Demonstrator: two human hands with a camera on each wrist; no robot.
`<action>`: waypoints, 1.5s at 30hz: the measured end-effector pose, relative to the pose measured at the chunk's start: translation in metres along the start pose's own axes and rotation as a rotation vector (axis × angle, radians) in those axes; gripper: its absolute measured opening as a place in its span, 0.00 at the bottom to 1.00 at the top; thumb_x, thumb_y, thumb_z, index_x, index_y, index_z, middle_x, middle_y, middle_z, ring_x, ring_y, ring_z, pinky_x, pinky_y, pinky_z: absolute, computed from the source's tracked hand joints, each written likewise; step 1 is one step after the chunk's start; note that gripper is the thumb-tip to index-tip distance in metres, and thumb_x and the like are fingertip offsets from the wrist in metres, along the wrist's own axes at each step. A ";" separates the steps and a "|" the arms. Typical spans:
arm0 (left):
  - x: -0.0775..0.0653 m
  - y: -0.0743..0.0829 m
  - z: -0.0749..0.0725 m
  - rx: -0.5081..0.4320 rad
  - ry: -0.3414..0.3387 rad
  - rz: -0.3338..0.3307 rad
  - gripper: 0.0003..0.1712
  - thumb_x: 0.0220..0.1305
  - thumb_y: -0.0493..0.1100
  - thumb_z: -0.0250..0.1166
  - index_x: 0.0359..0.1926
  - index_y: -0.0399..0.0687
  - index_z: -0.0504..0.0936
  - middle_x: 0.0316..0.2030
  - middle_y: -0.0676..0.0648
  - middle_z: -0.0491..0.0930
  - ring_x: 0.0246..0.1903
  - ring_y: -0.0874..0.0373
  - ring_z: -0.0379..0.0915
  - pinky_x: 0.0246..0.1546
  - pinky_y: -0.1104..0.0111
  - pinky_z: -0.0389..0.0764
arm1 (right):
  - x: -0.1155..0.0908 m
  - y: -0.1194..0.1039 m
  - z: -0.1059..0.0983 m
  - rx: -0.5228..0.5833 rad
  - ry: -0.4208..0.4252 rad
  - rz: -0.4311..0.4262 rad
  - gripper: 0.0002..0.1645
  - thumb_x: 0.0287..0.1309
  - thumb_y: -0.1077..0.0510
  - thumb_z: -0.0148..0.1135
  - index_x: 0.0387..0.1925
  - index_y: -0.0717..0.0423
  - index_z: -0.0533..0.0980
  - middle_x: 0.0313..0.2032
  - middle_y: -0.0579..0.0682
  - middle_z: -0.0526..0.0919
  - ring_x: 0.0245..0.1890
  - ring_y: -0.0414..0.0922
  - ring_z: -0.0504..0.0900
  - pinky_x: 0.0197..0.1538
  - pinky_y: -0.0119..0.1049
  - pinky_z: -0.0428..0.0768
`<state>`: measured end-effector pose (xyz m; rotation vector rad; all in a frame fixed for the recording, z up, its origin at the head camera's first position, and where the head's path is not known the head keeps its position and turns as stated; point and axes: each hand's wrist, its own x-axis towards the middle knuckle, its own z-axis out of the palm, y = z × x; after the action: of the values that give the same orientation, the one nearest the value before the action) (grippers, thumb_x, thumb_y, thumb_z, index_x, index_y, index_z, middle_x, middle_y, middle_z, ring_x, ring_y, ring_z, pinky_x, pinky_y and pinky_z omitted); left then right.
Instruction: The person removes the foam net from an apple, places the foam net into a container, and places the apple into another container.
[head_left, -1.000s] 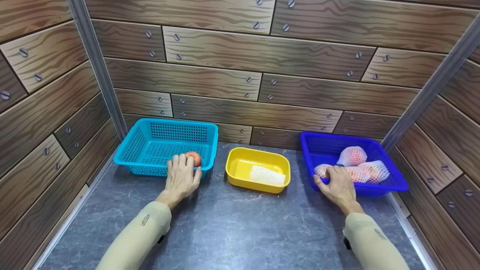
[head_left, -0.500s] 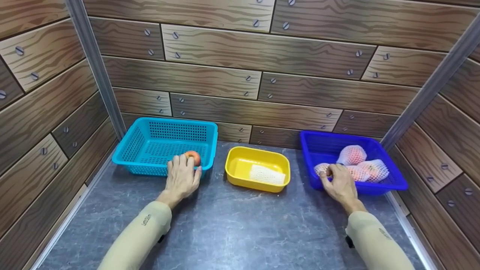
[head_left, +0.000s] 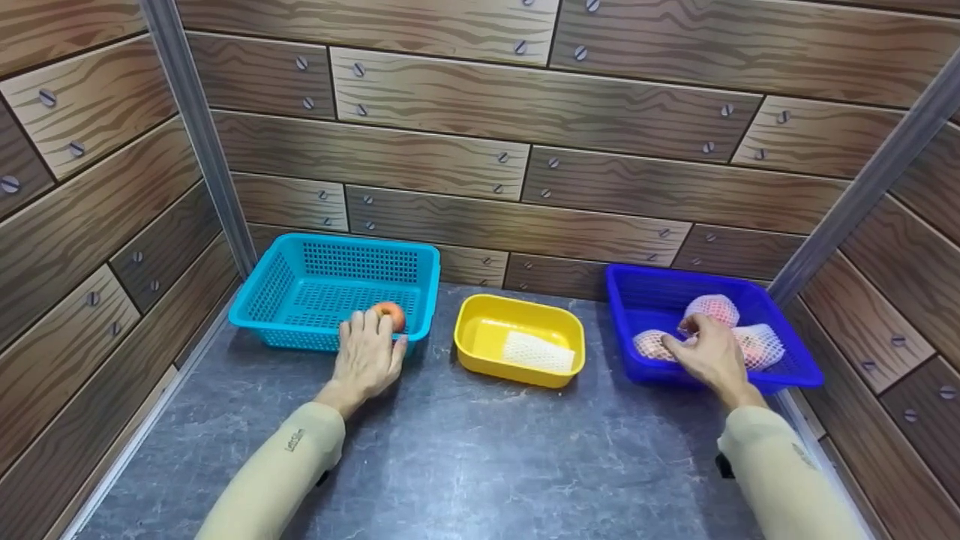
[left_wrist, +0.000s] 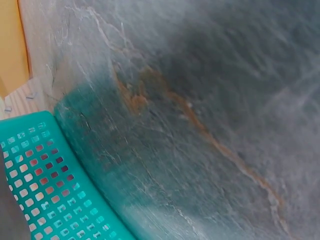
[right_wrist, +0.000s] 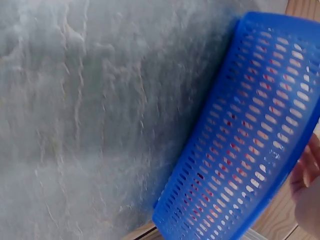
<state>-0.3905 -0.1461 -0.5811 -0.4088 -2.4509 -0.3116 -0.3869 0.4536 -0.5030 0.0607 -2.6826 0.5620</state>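
In the head view my left hand rests over the front rim of the teal basket, fingers reaching inside beside a bare red apple. The thumb lies outside the rim, and the fingertips are hidden. On the right, my right hand reaches over the front of the blue basket, thumb and fingers bent among red fruits in white foam nets. One netted fruit lies left of the thumb, another behind the fingers, a third right of the hand. I cannot tell whether the fingers grip a fruit.
Between the baskets stands a yellow tub with a white foam net in it. All three containers stand on a grey marbled tabletop, close to the wood-patterned back wall. Similar walls close in both sides.
My right hand has moved from the left front of the blue basket to the right, over the middle fruit, which it now covers. My left hand and the apple stay put.
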 end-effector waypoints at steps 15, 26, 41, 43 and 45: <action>0.000 -0.002 0.000 0.013 -0.024 0.005 0.20 0.84 0.54 0.57 0.49 0.40 0.75 0.44 0.35 0.74 0.43 0.38 0.62 0.48 0.45 0.64 | 0.023 0.005 -0.008 -0.082 -0.405 0.157 0.59 0.60 0.23 0.75 0.68 0.70 0.77 0.61 0.74 0.86 0.60 0.71 0.85 0.64 0.68 0.82; 0.000 -0.002 -0.001 0.027 -0.019 0.014 0.20 0.85 0.56 0.55 0.49 0.41 0.76 0.44 0.36 0.74 0.43 0.38 0.64 0.48 0.44 0.65 | 0.043 -0.011 -0.012 -0.182 -0.596 0.174 0.53 0.59 0.33 0.79 0.68 0.71 0.77 0.65 0.79 0.81 0.65 0.78 0.80 0.70 0.71 0.78; -0.001 0.000 -0.001 0.044 -0.021 -0.005 0.19 0.81 0.55 0.61 0.50 0.42 0.76 0.44 0.37 0.75 0.44 0.38 0.66 0.49 0.45 0.65 | 0.052 -0.017 0.004 -0.265 -0.629 0.129 0.46 0.59 0.48 0.73 0.71 0.74 0.72 0.65 0.80 0.80 0.67 0.79 0.79 0.71 0.71 0.79; -0.001 -0.001 0.000 0.048 -0.014 -0.002 0.20 0.82 0.56 0.60 0.50 0.42 0.76 0.44 0.37 0.76 0.44 0.38 0.66 0.49 0.45 0.66 | 0.052 -0.015 0.004 -0.263 -0.632 0.146 0.50 0.59 0.45 0.73 0.73 0.72 0.70 0.68 0.81 0.78 0.69 0.80 0.78 0.71 0.71 0.79; 0.000 -0.001 0.001 0.057 -0.007 0.000 0.20 0.82 0.56 0.60 0.50 0.42 0.76 0.44 0.37 0.76 0.44 0.38 0.66 0.49 0.46 0.66 | 0.051 -0.013 0.006 -0.254 -0.628 0.167 0.54 0.58 0.40 0.73 0.75 0.70 0.69 0.69 0.81 0.77 0.69 0.80 0.77 0.70 0.71 0.80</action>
<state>-0.3915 -0.1471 -0.5823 -0.3859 -2.4603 -0.2403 -0.4344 0.4409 -0.4828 -0.0715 -3.3745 0.2703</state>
